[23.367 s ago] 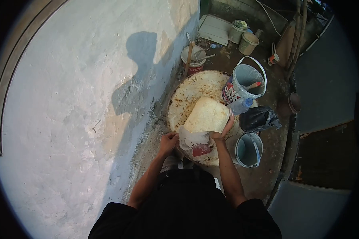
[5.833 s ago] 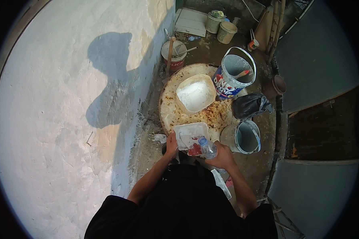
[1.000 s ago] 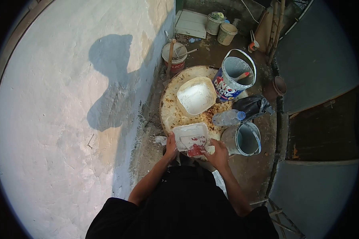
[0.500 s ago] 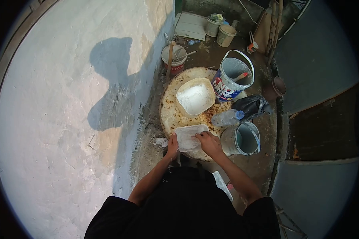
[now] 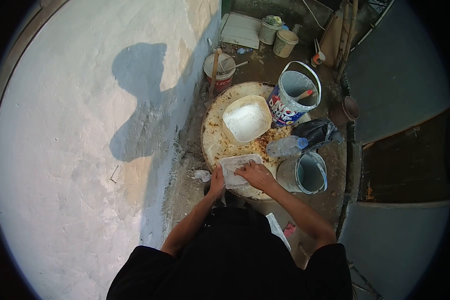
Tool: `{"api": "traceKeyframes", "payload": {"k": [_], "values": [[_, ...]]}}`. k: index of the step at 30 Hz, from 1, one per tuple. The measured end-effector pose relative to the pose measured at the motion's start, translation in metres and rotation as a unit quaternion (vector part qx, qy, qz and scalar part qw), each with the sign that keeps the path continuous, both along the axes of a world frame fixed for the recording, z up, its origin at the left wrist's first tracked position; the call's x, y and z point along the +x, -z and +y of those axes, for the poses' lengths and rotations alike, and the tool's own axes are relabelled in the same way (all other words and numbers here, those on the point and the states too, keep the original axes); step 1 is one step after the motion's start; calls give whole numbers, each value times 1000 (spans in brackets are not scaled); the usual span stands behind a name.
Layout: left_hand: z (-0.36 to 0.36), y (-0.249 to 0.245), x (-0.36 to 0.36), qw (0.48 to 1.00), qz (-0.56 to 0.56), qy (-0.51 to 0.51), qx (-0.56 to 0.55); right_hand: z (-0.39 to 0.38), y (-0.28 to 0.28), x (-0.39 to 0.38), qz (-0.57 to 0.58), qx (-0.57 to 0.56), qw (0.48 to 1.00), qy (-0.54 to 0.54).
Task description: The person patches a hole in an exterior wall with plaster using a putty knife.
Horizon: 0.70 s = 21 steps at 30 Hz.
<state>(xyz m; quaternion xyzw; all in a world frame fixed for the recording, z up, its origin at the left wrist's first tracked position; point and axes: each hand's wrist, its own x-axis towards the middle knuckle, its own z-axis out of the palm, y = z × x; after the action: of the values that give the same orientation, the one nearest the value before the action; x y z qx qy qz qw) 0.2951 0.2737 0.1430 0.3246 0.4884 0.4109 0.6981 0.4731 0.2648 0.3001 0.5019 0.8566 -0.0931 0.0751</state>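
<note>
My left hand (image 5: 217,180) grips the left rim of a shallow, translucent white plastic container (image 5: 229,165), held at the near edge of a round, stained tabletop (image 5: 212,145). My right hand (image 5: 255,175) reaches over the container's right side, its fingers bent together and down against the inside. Whatever those fingertips hold, if anything, is too small to make out. Just beyond lies a bigger pale tub (image 5: 247,120) with white powder or paste in it. To the right of my right hand stands a grey bucket (image 5: 305,174), with a clear bottle (image 5: 284,147) lying above it.
A printed paint bucket (image 5: 292,97) with a red-tipped handle inside stands at the table's far right, near a black plastic bag (image 5: 312,134). Another bucket (image 5: 220,75) holding tools is by the plastered wall (image 5: 75,125). Small pails (image 5: 285,44) sit farther back.
My right hand has moved left, farther into the container. My left hand still holds its left rim. The view has shifted slightly.
</note>
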Motion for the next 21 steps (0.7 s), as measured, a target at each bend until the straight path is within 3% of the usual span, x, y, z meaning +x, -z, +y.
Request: {"api": "traceKeyframes", "payload": {"k": [3,9,13,16,21], "values": [[1,-4,-1,1000,1,6,-3,-11,-2,5,43,39,998,-6],[-1,-8,2,996,72,9,41,-16,-10,-9,31,59,988,142],[3,6,-2,1000,-9,-16,-2,2,5,-6,31,34,996,73],[1,0,-4,997,62,6,41,4,5,-1,55,28,998,11],[1,-16,-1,1000,6,-11,18,-6,-2,-1,56,-42,997,-42]]}}
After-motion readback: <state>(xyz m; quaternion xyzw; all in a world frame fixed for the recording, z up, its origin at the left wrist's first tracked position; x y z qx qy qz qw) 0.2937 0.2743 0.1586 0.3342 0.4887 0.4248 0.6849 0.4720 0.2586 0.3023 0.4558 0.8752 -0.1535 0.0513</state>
